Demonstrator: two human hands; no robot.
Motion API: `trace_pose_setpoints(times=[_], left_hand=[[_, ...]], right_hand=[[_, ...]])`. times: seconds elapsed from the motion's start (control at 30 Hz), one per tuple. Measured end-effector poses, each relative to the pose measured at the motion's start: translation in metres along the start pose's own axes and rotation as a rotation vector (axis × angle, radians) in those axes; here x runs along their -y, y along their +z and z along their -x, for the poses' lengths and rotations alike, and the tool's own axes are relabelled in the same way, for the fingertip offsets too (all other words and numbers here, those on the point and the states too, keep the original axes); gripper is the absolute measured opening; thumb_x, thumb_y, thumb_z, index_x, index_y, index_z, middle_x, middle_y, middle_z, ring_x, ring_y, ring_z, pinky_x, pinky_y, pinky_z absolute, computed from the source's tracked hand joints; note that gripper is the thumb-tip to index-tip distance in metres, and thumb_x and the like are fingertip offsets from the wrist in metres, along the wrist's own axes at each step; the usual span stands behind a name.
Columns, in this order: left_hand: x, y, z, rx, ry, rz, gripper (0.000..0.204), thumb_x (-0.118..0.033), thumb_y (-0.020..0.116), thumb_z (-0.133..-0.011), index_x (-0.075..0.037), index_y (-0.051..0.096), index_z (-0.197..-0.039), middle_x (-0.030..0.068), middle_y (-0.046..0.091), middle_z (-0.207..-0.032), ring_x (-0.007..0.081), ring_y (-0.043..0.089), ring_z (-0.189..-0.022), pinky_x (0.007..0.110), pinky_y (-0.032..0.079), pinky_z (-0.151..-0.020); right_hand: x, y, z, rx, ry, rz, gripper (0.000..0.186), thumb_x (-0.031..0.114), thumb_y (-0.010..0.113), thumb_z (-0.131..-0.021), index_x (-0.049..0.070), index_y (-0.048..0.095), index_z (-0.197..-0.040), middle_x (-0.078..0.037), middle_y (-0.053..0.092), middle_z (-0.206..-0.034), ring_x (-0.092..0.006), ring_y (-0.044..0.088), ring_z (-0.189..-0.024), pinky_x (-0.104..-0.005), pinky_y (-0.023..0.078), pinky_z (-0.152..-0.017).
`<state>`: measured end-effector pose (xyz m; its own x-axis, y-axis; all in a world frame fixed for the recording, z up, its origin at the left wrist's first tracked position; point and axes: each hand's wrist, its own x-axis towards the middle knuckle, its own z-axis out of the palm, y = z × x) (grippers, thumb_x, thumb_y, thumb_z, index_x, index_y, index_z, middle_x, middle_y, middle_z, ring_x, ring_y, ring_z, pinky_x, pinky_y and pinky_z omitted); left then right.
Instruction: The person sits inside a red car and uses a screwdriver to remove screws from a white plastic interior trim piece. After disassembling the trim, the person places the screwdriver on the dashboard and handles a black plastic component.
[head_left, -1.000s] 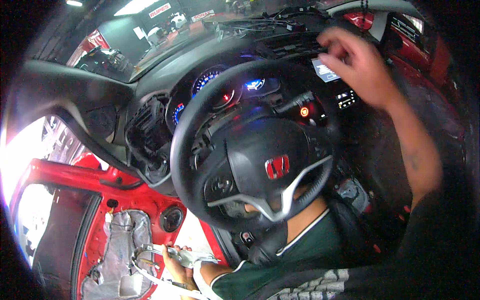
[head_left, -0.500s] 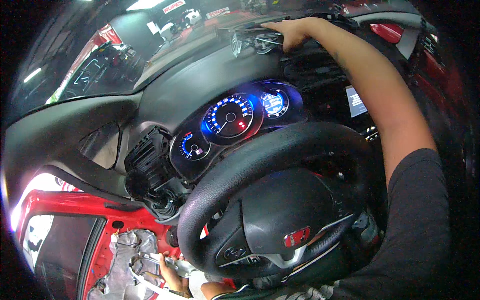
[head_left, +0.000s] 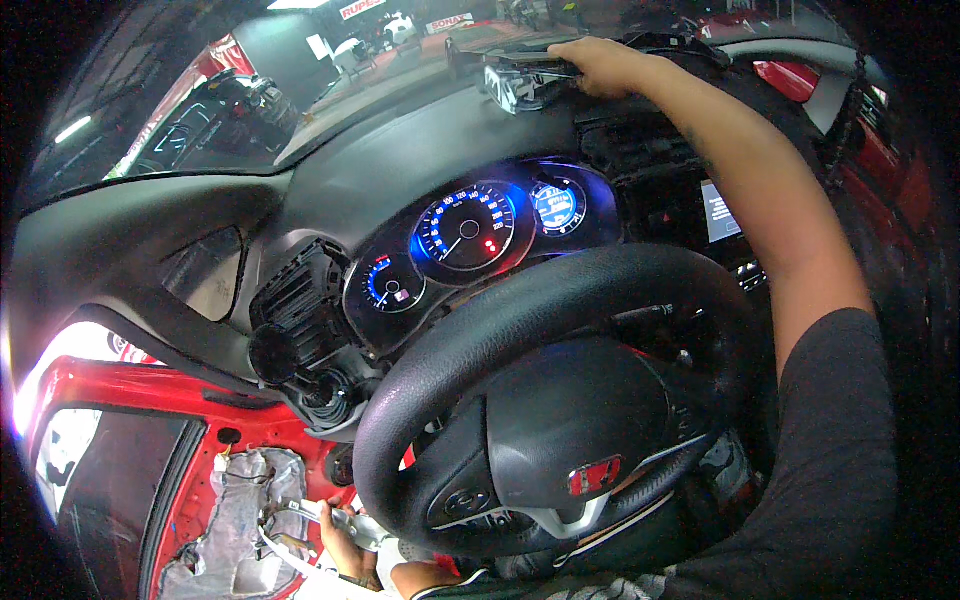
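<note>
My right hand (head_left: 605, 68) reaches over the far part of the black dashboard (head_left: 420, 135), close to the windscreen. Its fingers close on a dark flat piece (head_left: 520, 62); just below that sits a silver-and-black part (head_left: 510, 90) whose kind I cannot make out. Low at the left, beside the steering wheel (head_left: 425, 370), is my left hand (head_left: 345, 550) with a band at the wrist. It closes on a smooth silver-grey piece (head_left: 362, 530), partly hidden behind the wheel's rim. Lit instrument dials (head_left: 468, 230) show beyond the wheel.
At the left stands a red car door (head_left: 205, 480) with its inner panel off, showing grey lining (head_left: 250, 520). A dash vent (head_left: 300, 290) with exposed edges lies left of the dials. A lit screen (head_left: 720, 212) is beside my right forearm.
My right hand has shifted slightly right and down, and the pieces by it have turned, showing more of the silver-and-black part. My left hand stays almost where it was.
</note>
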<state>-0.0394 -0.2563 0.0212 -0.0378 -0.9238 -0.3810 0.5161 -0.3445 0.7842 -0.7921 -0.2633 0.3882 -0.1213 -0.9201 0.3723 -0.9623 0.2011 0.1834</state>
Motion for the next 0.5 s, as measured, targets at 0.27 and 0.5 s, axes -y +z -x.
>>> trace_pose_setpoints(times=[0.27,0.5], left_hand=[[-0.015,0.024,0.031,0.04,0.032,0.032,0.035,-0.048,0.061,-0.11,-0.013,0.062,-0.112,0.0012,0.057,-0.078,0.0236,0.062,-0.073,0.043,0.053,-0.072],[-0.008,0.026,0.034,0.057,0.072,-0.047,0.034,-0.046,0.061,-0.109,-0.012,0.063,-0.114,0.001,0.057,-0.078,0.023,0.062,-0.074,0.044,0.053,-0.074]], right_hand=[[-0.01,-0.006,-0.008,-0.267,-0.15,-0.108,0.038,0.006,0.067,-0.099,0.007,0.053,-0.135,-0.028,0.07,-0.118,-0.0516,0.064,-0.117,-0.0577,0.051,-0.097],[0.018,-0.013,-0.006,-0.166,-0.144,-0.124,0.059,0.003,0.063,-0.1,0.016,0.047,-0.156,-0.029,0.069,-0.121,-0.0514,0.064,-0.118,-0.0592,0.05,-0.1]])
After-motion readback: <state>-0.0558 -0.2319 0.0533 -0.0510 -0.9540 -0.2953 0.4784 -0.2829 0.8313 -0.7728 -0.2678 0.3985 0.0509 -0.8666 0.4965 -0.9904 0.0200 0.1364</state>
